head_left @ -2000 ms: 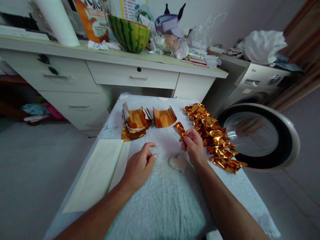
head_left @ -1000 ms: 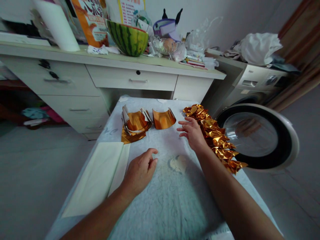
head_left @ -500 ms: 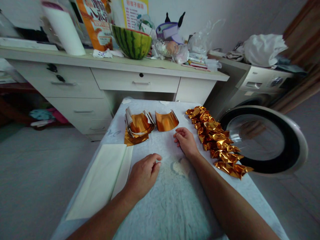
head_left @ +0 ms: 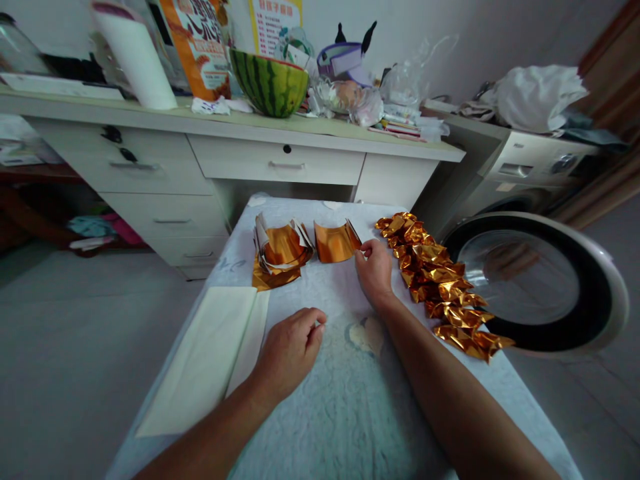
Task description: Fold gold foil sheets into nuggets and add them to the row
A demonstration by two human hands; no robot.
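Observation:
A curved sheet of gold foil paper (head_left: 336, 241) stands on its own near the far end of the cloth-covered table. My right hand (head_left: 375, 270) is at its right corner, with thumb and forefinger closed on the edge. To the left lies a stack of curled gold foil sheets (head_left: 283, 248) with pale undersides. My left hand (head_left: 291, 350) rests on the table nearer to me, loosely curled, with a small gap between thumb and forefinger and nothing in it. Several folded gold foil pieces (head_left: 440, 280) form a row along the right side.
A folded white sheet (head_left: 205, 360) lies along the table's left side. Behind the table is a white desk (head_left: 280, 163) bearing a cut watermelon (head_left: 270, 83), a paper roll (head_left: 137, 60) and plastic bags. An open washing machine door (head_left: 530, 283) stands close on the right.
My right hand has moved slightly forward to the corner of the single foil sheet, and its fingers have closed there. My left hand has stayed in place. The view has shifted slightly.

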